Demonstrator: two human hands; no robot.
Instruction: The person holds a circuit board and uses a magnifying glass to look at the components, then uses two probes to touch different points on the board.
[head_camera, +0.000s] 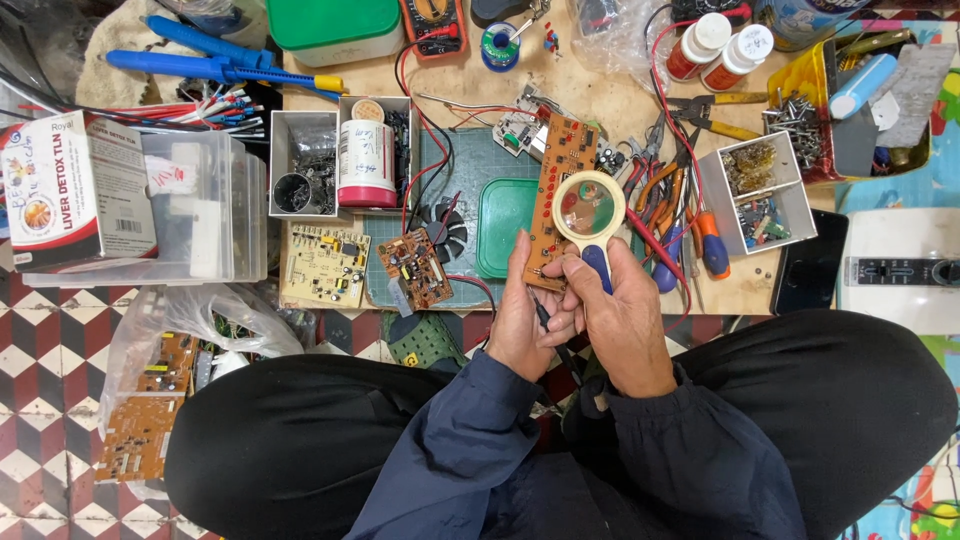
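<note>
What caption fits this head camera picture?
Left hand holds a brown circuit board while right hand holds a magnifying glass over it.

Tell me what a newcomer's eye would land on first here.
First, at the centre, the right hand holds a yellow-rimmed magnifying glass over a long brown circuit board gripped by the left hand. Next, the crowded low wooden table: pliers and screwdrivers to the right of the board, and blue tools at the far left.

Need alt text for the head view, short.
Seen from above, a seated person's left hand holds a long brown circuit board while the right hand holds a magnifying glass over it, above a cluttered workbench of tools and parts.
</note>
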